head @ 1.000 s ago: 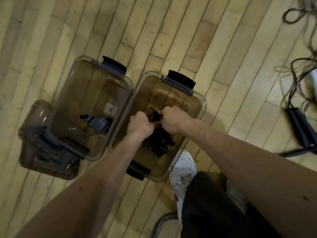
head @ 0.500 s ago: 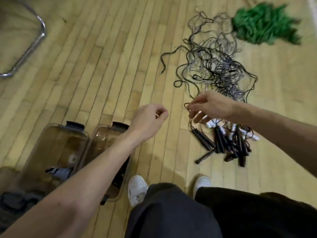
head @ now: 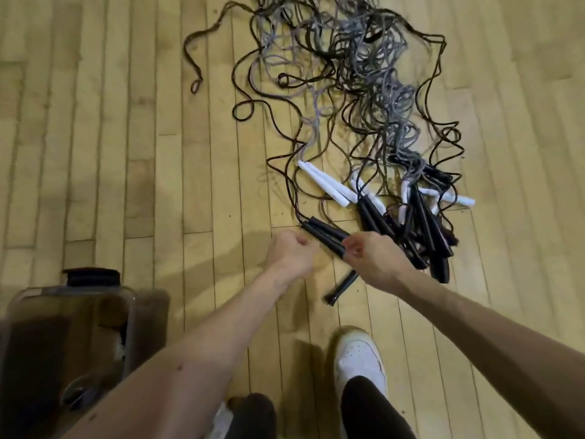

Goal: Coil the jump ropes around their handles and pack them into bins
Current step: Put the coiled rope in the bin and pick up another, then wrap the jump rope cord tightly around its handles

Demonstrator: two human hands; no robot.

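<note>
A tangle of black and grey jump ropes (head: 348,74) is spread over the wooden floor. Its white handles (head: 326,185) and black handles (head: 427,223) lie bunched at the near end. One pair of black handles (head: 323,234) lies apart at the left of the bunch. My right hand (head: 372,256) has its fingers curled round the near end of that pair. My left hand (head: 291,251) is a loose fist just left of the pair and holds nothing I can see. A smoky clear bin (head: 72,293) stands at the lower left, partly behind my left forearm.
A single black handle (head: 342,288) lies on the floor below my right wrist. My white shoe (head: 361,356) and dark trouser legs are at the bottom centre. Bare floorboards stretch between the bin and the rope pile.
My view swung from the bins to the rope pile. Both hands left the right bin and came down onto the pile; my right hand has closed on the near pair of black handles.
</note>
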